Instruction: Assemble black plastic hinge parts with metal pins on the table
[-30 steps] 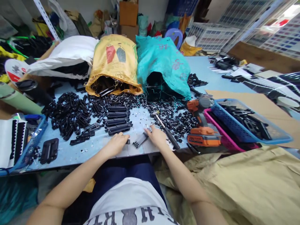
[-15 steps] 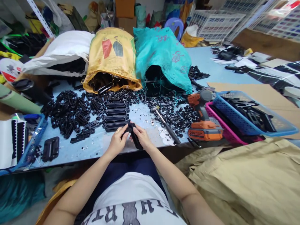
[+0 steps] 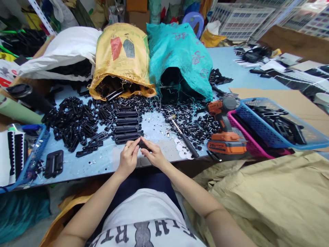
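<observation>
My left hand (image 3: 129,157) and my right hand (image 3: 154,155) meet at the near edge of the blue table (image 3: 97,161). Both pinch a small black plastic part (image 3: 143,144) held between them, just above the tabletop. A ring shows on the left hand. Just beyond the hands lies a neat stack of long black plastic pieces (image 3: 127,125). A hammer (image 3: 182,136) lies to the right of my right hand, its handle pointing toward me.
Heaps of black plastic parts (image 3: 74,120) cover the table's left and middle. Yellow (image 3: 122,55), teal (image 3: 180,55) and white (image 3: 61,51) sacks lie behind. An orange cordless drill (image 3: 223,133) stands right, beside blue (image 3: 280,127) and pink baskets (image 3: 241,144). A blue basket (image 3: 33,157) sits far left.
Both hands were apart on the table a second ago; they came together, lifted a black part, and now hold it lower and closer between the fingertips.
</observation>
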{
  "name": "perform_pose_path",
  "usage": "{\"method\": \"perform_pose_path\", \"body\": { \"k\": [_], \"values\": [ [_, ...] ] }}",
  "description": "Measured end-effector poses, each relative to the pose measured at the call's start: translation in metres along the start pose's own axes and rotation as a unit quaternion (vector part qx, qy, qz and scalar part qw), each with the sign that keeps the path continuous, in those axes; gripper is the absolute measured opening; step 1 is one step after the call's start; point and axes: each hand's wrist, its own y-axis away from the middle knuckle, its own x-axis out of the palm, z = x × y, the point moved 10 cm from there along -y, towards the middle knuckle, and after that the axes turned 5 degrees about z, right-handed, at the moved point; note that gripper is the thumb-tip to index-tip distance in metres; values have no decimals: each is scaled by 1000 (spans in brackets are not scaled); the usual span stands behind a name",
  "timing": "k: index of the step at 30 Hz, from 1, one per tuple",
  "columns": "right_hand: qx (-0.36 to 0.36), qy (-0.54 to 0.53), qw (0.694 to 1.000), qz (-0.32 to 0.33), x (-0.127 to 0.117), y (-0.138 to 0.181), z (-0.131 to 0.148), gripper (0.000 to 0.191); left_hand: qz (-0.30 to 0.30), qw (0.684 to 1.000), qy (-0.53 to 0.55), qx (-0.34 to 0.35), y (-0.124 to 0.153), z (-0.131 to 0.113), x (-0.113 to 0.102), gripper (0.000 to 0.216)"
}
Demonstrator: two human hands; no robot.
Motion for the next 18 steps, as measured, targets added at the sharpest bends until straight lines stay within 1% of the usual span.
{"method": "perform_pose_path", "body": {
  "k": [2,3,4,5,6,7,8,10,11,12,13,15,16,18],
  "values": [
    [12,60,996,69,4,-10,-13,49,-31,992,46,-111,11,29,3,38],
    [23,101,990,92,0,-18,-23,48,-50,980,76,-174,20,45,5,41],
    [39,145,984,99,-11,-30,-35,47,-66,966,103,-230,31,59,8,45],
    [60,190,976,87,-29,-44,-49,46,-76,953,120,-268,41,69,11,48],
    [85,232,967,61,-52,-60,-64,45,-80,948,115,-285,49,75,12,49],
    [116,272,955,31,-78,-77,-79,43,-81,953,86,-280,53,75,9,50],
    [147,313,938,6,-103,-93,-93,42,-79,963,34,-256,54,71,4,50],
    [230,377,897,-25,-148,-120,-124,42,-47,979,-101,-172,47,55,-2,48],
    [265,391,881,-31,-165,-131,-136,42,-17,979,-162,-121,42,45,0,45],
    [293,397,869,-35,-177,-140,-147,43,24,975,-212,-69,36,36,7,44],
    [313,394,863,-38,-186,-148,-155,43,72,966,-249,-19,30,29,17,43],
    [333,376,864,-47,-195,-159,-165,44,158,936,-308,60,22,22,39,42],
    [341,363,865,-53,-198,-162,-168,43,187,920,-333,84,18,22,49,41],
    [353,331,872,-65,-204,-164,-172,40,222,895,-370,109,12,26,60,39]
  ]
}}
